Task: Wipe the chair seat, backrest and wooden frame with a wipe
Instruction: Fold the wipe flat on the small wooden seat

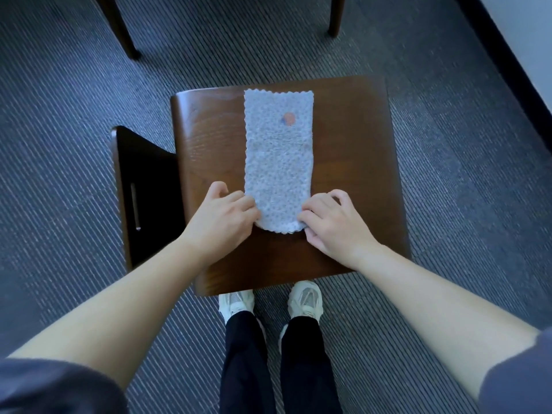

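A pale blue, bumpy wipe [277, 162] with scalloped edges lies flat as a long strip down the middle of a dark wooden chair seat [349, 174]. The left hand [221, 216] and right hand [331, 225] pinch its near corners.

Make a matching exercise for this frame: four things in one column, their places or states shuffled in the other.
Things:
1 wipe
2 backrest
3 shoes
4 left hand

Places or states:
A on the carpet, by the near edge of the seat
B pinching the wipe's near left corner
C lying flat along the seat
D dark panel with a slot, left of the seat

Pairs: 1-C, 2-D, 3-A, 4-B
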The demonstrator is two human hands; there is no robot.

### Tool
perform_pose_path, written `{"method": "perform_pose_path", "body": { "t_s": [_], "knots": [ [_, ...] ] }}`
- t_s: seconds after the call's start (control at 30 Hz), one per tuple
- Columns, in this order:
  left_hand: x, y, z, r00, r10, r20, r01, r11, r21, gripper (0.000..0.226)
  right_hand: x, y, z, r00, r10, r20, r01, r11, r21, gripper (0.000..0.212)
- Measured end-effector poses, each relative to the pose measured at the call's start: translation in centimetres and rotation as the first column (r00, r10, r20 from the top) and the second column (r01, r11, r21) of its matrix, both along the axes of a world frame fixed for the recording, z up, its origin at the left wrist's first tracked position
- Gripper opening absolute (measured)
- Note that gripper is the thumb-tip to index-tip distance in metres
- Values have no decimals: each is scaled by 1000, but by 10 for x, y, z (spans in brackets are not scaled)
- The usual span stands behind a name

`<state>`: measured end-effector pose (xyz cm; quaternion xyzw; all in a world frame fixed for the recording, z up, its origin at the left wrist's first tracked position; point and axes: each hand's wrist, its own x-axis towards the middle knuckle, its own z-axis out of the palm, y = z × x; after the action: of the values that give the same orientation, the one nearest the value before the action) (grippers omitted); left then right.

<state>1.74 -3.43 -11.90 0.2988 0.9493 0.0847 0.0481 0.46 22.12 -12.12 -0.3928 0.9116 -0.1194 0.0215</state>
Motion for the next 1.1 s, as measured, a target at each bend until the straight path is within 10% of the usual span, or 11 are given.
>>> {"method": "perform_pose_path", "body": {
  "t_s": [0.13, 0.3, 0.43, 0.63, 0.83, 1.1],
  "knots": [
    [0, -3, 26, 934, 88, 345, -172, 960, 219, 17, -3, -9, 21, 937, -111, 331, 151, 984, -97, 12],
    [-12, -4, 54, 579, 388, 717, -734, 631, 252, 11, -18, -18, 64, 543, -356, 761, 604, 795, -59, 9],
    [-48, -9, 53, 324, 315, 892, -906, 376, 196, 32, -56, -30, 67, 364, -434, 824, 779, 627, -14, 10],
    [-93, 4, 30, 266, 352, 897, -957, 208, 203, 11, -99, -51, 39, 259, -544, 798, 869, 492, 54, 12],
    [-115, 10, 15, 196, 501, 843, -969, 230, 89, 15, -111, -58, 25, 261, -633, 729, 875, 473, 98, 14],
    [-112, 19, 18, 419, 671, 612, -891, 435, 133, 12, -110, -60, 19, 395, -725, 564, 827, 548, 125, 8]
  ]
}}
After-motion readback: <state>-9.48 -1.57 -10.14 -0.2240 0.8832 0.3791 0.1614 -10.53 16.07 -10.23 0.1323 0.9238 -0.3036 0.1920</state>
